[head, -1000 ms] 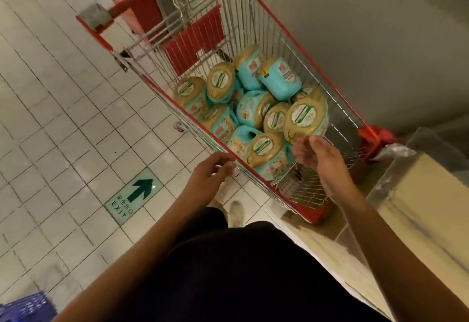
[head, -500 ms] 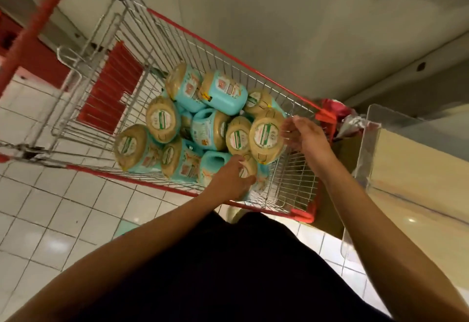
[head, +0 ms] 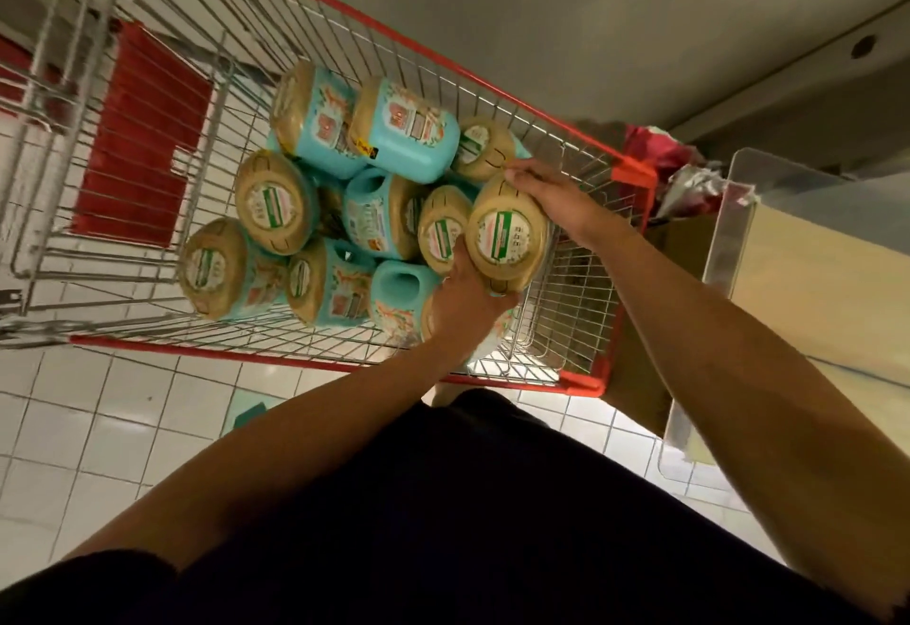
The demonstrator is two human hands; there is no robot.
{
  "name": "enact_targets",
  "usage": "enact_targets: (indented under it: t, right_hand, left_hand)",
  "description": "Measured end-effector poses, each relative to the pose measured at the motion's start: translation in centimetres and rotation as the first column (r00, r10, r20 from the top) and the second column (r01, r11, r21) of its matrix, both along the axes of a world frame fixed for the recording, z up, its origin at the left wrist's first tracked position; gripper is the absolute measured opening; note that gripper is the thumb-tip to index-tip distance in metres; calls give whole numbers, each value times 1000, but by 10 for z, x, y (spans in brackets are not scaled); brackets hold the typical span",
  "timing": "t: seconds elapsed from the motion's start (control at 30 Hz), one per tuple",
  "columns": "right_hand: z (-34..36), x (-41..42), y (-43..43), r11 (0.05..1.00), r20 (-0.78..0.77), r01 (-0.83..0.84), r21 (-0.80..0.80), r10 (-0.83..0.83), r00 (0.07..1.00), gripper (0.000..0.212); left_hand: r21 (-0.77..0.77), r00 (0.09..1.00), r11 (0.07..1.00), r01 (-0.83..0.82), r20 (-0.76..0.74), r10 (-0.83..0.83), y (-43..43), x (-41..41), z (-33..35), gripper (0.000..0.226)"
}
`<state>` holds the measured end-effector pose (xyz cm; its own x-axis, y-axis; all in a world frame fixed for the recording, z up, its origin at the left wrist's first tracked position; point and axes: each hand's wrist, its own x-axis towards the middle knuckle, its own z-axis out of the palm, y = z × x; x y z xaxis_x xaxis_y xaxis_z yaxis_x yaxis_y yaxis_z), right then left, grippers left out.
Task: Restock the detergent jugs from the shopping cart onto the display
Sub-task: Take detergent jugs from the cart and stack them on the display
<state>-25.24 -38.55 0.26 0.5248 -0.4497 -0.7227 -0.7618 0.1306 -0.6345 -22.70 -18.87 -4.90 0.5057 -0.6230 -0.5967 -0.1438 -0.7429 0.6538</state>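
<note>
jug (head: pixel 512 250): R end of cart (head: pixel 246 354), atop pile, tan end facing you, long axis running down into basket | R hand (head: pixel 551 201) clamped over far edge, L hand (head: pixel 468 302) gripping near edge, both equally near | display (head: pixel 812 289): to your R, past cart end | sticker (head: pixel 500 233): green/white, txt unreadable

Floor (head: pixel 98 427): white square tiles with dark grout below me, a few catching glare.
Floor sticker (head: pixel 248 410): green, only partly in my sight.
Wall (head: pixel 541 9): plain pale grey, straight ahead.
Light: dim, warm.
</note>
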Motion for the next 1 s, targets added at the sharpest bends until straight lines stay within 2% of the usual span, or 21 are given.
enact_targets:
  t: [0.1,0.2,0.27,0.37,0.43,0.53,0.63,0.7,0.77,0.87,0.93,1.0]
  right_hand:
    - [-11,0,-8,998,0,-33,55,33,999,45]
    - [-15,1,-15,993,-33,-80,87,84,996,58]
    - [-12,0,-23,981,-72,-139,138,150,986,62]
    - [-8,-8,-41,958,-198,-152,243,202,959,90]
    - [-7,-15,-50,946,-232,-143,292,216,949,98]
    - [-3,-30,-56,938,-252,-117,326,206,946,106]
    - [0,-49,-44,934,-241,-70,350,162,957,108]
    - [3,-57,-24,925,-201,-66,374,150,968,108]
    - [6,-62,4,932,-161,-26,361,89,983,108]
    - [12,-65,47,939,-93,161,303,-139,986,94]
    - [19,-66,73,903,-50,339,263,-338,940,84]
    - [28,-68,95,817,4,497,291,-521,854,76]
  left_hand:
    - [15,999,999,-31,-9,31,-5,-3,-5,136]
    - [-125,978,982,-143,-172,120,-8,3,-10,131]
    - [-185,950,960,-210,-272,156,-6,9,-12,121]
    - [-238,936,937,-257,-302,180,-4,15,-11,101]
    - [-250,916,916,-314,-334,223,-6,18,-9,95]
    - [-216,858,885,-412,-420,297,-12,25,-5,85]
    - [-149,739,815,-561,-534,411,-19,40,0,72]
    - [-97,668,788,-608,-598,443,-24,56,8,79]
    - [-39,608,796,-604,-668,429,-24,72,12,82]
    - [-8,544,853,-522,-774,325,-18,87,23,71]
    - [-2,517,884,-467,-812,272,-12,93,31,69]
    - [-10,471,892,-452,-852,229,-4,97,37,68]
